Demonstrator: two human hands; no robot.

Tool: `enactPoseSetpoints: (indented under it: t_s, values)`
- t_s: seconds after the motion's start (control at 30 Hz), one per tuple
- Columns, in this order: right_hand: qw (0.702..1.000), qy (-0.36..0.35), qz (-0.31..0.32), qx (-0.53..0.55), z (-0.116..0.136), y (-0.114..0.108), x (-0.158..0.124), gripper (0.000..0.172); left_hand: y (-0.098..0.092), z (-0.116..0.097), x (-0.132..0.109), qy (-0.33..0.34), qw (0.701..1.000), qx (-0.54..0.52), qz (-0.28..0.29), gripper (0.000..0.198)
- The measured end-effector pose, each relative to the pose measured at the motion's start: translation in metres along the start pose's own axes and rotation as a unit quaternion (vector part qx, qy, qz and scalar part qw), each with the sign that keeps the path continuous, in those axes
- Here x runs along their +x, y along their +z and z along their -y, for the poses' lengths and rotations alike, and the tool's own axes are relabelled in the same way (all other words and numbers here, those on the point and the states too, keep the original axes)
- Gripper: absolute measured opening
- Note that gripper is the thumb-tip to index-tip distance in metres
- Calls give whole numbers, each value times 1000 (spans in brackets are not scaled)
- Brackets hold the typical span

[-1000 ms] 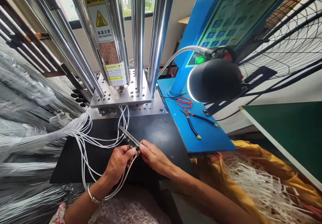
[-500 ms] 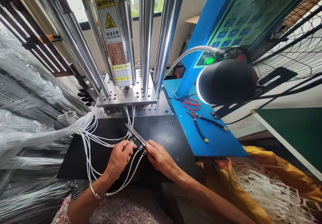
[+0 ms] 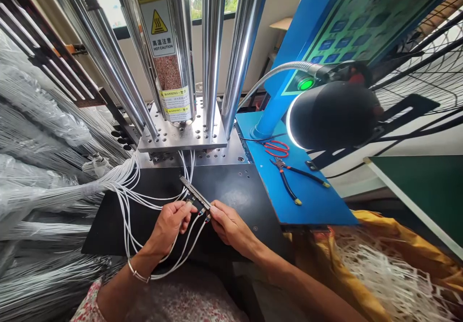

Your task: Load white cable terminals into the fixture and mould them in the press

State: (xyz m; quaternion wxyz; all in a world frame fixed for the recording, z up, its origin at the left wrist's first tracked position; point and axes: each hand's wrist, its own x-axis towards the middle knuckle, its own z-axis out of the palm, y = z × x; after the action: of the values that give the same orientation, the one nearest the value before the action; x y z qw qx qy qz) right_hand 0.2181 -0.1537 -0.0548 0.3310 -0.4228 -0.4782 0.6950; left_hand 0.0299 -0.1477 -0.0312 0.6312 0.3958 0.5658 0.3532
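Observation:
My right hand (image 3: 231, 223) grips the near end of a slim dark metal bar (image 3: 194, 193), which slants away to the upper left over the black table (image 3: 238, 187). My left hand (image 3: 174, 223) is closed in a pinch beside the bar's left edge, on the end of a white cable (image 3: 174, 245). Two other white cables (image 3: 191, 239) run from coloured wire ends at the bar's near end, by my right fingertips, and loop down toward my left wrist. The exact seat of the pinched cable end is hidden by my fingers.
Ahead stands a press with steel columns (image 3: 210, 66) and a drilled steel plate (image 3: 181, 141). White cable bundles (image 3: 112, 180) lie left. On the blue shelf (image 3: 318, 206) are pliers (image 3: 289, 177) and red-handled scissors (image 3: 277, 148). A lamp (image 3: 333, 114) hangs above; a yellow sack (image 3: 369, 221) stands right.
My left hand has shifted slightly, and a third white cable now shows below its fingers. The right hand and the bar stay almost in place; the view has tilted a little.

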Motion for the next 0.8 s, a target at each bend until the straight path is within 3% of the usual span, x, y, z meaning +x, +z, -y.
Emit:
enactPoseSetpoints:
  t_s: [0.23,0.47,0.57,0.7,0.8]
  values:
    - [999,-6,12,-30,5,-1,1,35,2,-1,0,0,1000,-19,-2,34]
    - [989,-45,26,-136,3,-4,0,36,-2,3,4,20,1000,5,-5,34]
    - [996,-32,20,-86,1,-3,1,36,-9,-1,5,16,998,54,-8,36]
    - [1000,3,-8,20,2,1,2,37,-20,-7,5,51,995,64,-61,39]
    - [997,27,14,77,4,2,1,37,-21,-6,3,39,998,43,-32,42]
